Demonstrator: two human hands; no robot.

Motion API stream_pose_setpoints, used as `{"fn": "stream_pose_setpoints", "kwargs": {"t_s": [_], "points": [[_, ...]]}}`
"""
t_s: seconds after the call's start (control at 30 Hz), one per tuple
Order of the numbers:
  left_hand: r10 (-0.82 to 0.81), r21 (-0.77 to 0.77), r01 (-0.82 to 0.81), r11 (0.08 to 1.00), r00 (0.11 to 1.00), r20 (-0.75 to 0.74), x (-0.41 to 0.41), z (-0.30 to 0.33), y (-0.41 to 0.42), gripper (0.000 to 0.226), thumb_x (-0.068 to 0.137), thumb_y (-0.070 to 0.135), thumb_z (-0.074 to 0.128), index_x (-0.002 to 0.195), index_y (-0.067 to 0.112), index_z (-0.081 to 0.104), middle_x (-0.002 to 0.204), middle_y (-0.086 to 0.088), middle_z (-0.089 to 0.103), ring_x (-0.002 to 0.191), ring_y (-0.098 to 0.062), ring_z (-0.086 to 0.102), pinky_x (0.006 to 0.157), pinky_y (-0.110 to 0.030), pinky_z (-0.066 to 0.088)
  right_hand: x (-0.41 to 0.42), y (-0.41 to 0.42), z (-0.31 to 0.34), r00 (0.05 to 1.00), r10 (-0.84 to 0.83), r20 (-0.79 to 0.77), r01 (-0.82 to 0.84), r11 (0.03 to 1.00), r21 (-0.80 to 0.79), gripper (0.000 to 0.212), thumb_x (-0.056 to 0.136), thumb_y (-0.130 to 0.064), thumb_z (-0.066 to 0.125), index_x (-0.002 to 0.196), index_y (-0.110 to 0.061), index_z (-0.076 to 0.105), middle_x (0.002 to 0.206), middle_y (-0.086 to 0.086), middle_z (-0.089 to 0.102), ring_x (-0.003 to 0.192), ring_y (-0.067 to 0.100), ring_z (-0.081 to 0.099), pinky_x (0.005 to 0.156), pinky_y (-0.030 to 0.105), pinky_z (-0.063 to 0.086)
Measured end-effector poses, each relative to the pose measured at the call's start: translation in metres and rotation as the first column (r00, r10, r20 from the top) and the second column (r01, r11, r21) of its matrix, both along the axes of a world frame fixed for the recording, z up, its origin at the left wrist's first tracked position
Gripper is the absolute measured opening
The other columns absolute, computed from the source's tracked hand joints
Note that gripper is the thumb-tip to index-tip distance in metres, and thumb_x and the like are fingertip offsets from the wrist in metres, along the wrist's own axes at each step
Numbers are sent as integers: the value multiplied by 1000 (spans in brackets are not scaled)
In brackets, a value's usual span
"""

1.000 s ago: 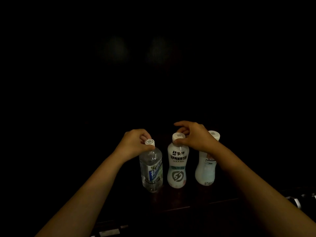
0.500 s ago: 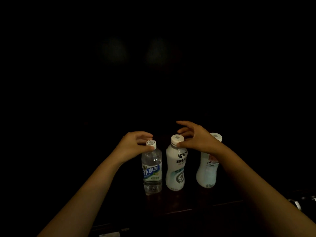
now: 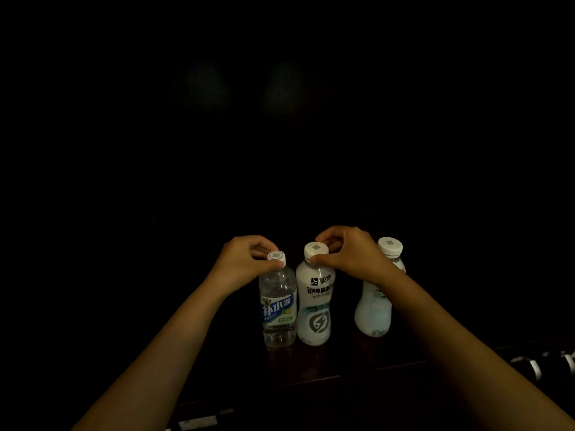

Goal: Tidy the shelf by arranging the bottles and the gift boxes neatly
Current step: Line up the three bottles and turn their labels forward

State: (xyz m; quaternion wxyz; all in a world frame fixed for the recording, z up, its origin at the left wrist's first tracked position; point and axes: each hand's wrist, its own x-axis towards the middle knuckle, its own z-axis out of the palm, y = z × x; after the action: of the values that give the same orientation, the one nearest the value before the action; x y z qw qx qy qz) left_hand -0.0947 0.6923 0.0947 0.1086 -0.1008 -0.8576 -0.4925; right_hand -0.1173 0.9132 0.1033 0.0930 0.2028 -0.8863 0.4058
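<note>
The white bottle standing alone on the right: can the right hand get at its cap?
Probably yes. The right hand is pinching the middle white bottle's cap; the lone white bottle's cap sits just beyond that wrist, exposed, nothing covering it.

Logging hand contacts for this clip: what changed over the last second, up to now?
The right hand, open above the white lightning-logo bottle half a second ago, has closed on its cap again. That bottle's label has turned back toward the camera. The left hand stays pinched on the clear blue-labelled bottle. The far-right white bottle stands untouched.
</note>
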Motion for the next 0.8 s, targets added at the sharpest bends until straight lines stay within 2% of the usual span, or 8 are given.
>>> {"fn": "stream_pose_setpoints", "kwargs": {"t_s": [0.13,0.27,0.43,0.53,0.6,0.67,0.73,0.8], "points": [[4,-9,-5,1000,1000,-9,2,0,0,23,69,14,79,89,15,67,94,-1,70,94,-13,65,83,-29,53,3,0,0,1000,12,16,-12,1000,-13,34,67,-29,79,98,-25,66,85,-16,63,76,-10,57,60,-1,44],[28,-19,-29,999,999,-27,2,-2,3,24,70,15,79,91,13,67,98,-4,70,95,-14,64,83,-29,53,6,0,-1,999,-3,46,5,999,-44,29,65,-31,79,89,-33,64,81,-23,62,79,-7,60,60,5,48],[29,-17,-30,999,998,-60,0,-7,4,23,71,16,78,91,15,67,96,-1,70,93,-12,64,79,-22,50,7,1,-1,999,14,40,-12,998,-55,26,65,-32,79,86,-35,63,83,-22,64,83,-4,63,63,9,51],[1,5,0,1000,999,-54,-1,-11,0,24,72,17,77,94,18,67,94,7,68,94,-8,62,75,-14,47,5,-1,-4,999,17,40,-14,997,-79,30,66,-31,79,93,-29,65,88,-17,65,89,2,64,65,10,50],[5,69,0,998,998,-65,-1,-17,-4,32,75,18,74,106,17,65,98,10,65,97,-3,61,72,-6,47,5,-2,-4,1000,2,25,0,998,-66,42,67,-31,78,106,-24,64,91,-15,63,88,1,62,63,5,47],[101,142,-88,986,991,-91,2,-32,-14,43,80,16,69,121,14,57,109,3,63,102,-3,57,76,-2,44,6,1,-2,1000,-19,12,19,999,-45,58,69,-33,78,121,-21,56,94,-12,61,83,-3,58,62,1,44],[237,102,-226,969,964,-117,8,-58,-28,46,85,16,63,129,12,51,127,-6,57,116,-12,53,93,-15,43,7,11,2,999,-42,-8,42,998,-51,61,71,-34,76,125,-18,53,97,-9,61,80,-4,58,62,-1,43],[359,-103,-368,924,929,-94,13,-89,-45,52,90,24,56,138,13,40,144,-12,43,133,-23,39,109,-36,36,8,26,9,994,-94,-56,92,995,-43,54,72,-33,75,121,-17,57,102,-3,63,81,-4,58,63,-1,44]]}}
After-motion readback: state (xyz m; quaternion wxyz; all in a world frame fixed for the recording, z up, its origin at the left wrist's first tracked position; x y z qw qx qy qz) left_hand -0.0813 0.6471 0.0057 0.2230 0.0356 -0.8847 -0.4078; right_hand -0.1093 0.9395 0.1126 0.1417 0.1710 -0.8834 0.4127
